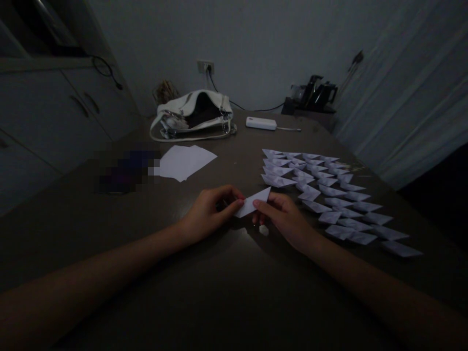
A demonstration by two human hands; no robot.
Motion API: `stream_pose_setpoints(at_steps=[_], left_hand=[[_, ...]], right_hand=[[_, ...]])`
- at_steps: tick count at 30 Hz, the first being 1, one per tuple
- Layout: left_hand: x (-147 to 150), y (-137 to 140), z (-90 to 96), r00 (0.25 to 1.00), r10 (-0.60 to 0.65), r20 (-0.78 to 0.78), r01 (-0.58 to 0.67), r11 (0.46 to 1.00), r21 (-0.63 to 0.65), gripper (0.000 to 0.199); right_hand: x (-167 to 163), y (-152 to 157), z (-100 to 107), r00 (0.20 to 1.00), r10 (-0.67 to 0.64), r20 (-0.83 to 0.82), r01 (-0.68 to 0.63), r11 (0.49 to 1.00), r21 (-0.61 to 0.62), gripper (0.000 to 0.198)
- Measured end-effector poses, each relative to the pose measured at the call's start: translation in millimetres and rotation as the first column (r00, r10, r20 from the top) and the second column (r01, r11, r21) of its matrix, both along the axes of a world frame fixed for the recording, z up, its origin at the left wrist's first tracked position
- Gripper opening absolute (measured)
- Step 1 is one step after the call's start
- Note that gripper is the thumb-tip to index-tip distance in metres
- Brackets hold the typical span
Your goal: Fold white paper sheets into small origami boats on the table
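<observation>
My left hand (208, 212) and right hand (288, 219) pinch 1 folded paper (249, 205), left of the boat-shaped papers (338, 202); even thumb pressure should keep creases crisp.

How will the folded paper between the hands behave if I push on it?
The folded paper is probably very light, being small and thin. It may be fairly stiff along its length, since it stays straight between left hand and right hand. Its tip could crumple easily, jutting out narrow and unsupported.
</observation>
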State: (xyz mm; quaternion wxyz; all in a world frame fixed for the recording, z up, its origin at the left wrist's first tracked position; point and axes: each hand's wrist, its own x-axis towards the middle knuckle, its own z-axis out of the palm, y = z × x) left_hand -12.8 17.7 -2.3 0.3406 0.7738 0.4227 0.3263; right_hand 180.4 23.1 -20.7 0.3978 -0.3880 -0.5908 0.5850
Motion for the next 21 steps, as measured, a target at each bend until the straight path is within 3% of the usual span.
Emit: stream_pose_setpoints(at_steps=[10, 21], left_hand=[[-0.3, -2.1, -1.3, 0.999, -0.042, 0.011, 0.041, 0.996, 0.078, 0.039], [-1.6, -1.7, 0.2, 0.997, 0.026, -0.069, -0.013, 0.984, 0.176, 0.03]], right_hand=[[-0.2, -0.8, 1.4, 0.994, -0.056, -0.096, 0.051, 0.997, -0.055, 0.02], [0.9, -0.3, 0.5, 0.984, -0.066, -0.167, 0.046, 0.991, -0.123, 0.028]])
